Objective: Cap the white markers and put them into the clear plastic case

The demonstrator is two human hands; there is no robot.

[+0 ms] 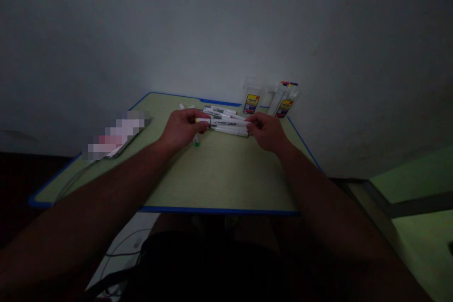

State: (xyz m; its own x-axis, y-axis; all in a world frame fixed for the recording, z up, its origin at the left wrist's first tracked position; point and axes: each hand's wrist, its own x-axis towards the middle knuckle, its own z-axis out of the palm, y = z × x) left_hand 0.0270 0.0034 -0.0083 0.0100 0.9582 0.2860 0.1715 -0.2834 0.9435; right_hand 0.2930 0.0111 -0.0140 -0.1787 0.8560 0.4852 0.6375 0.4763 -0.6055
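Note:
A white marker (229, 123) lies level between my two hands, above the middle of the table. My left hand (181, 128) pinches its capped left end, which shows a little yellow. At the right end, the fingertips of my right hand (265, 131) are closed on it. Just behind and below it, several more white markers (231, 130) lie in a loose pile, partly hidden by my hands. Under my left hand, the green end of another marker (197, 141) sticks out toward me.
Against the wall stand a clear plastic case (252, 96) with a yellow and black label and a second case holding several markers (285, 101). A phone-like device (118, 134), blurred, lies at the left with a cable. The table (219, 179) has a blue edge.

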